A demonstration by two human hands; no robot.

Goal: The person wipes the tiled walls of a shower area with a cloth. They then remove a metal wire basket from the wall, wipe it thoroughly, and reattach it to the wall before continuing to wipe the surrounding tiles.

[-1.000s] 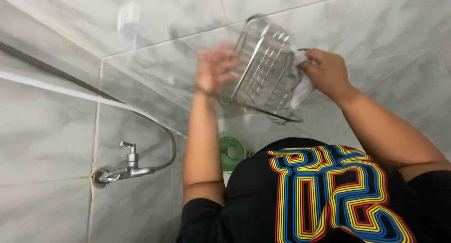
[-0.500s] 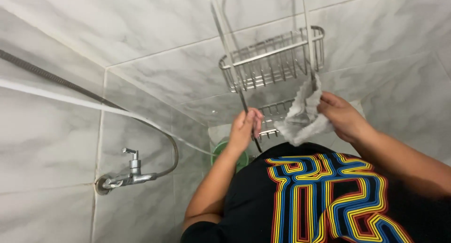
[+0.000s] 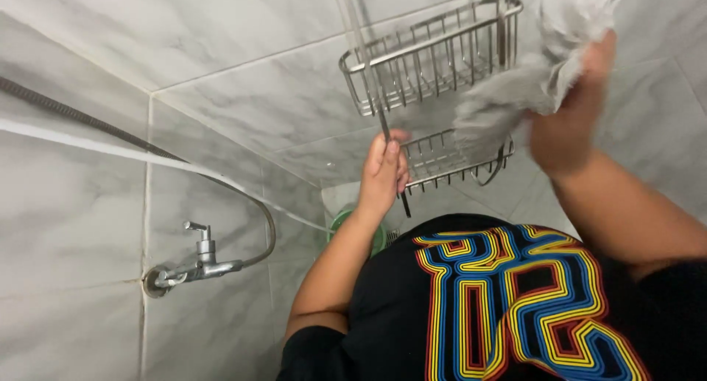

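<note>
A two-tier metal wire shower rack (image 3: 431, 53) hangs against the grey marble tile wall, with an upper basket and a lower basket (image 3: 449, 160). My left hand (image 3: 383, 176) grips the rack's left vertical rod between the two baskets. My right hand (image 3: 567, 123) is raised at the right side of the upper basket, closed on a crumpled grey cloth (image 3: 526, 79) that covers part of the rack's right edge. Both baskets look empty.
A chrome wall tap (image 3: 195, 267) with a metal hose (image 3: 88, 123) sits low on the left wall. A green round object (image 3: 346, 223) lies on the floor below my left arm. My black shirt with coloured stripes fills the lower right.
The view has closed in on the rack. My right hand has lifted the cloth from the lower basket up beside the upper basket. My left hand stays on the rod.
</note>
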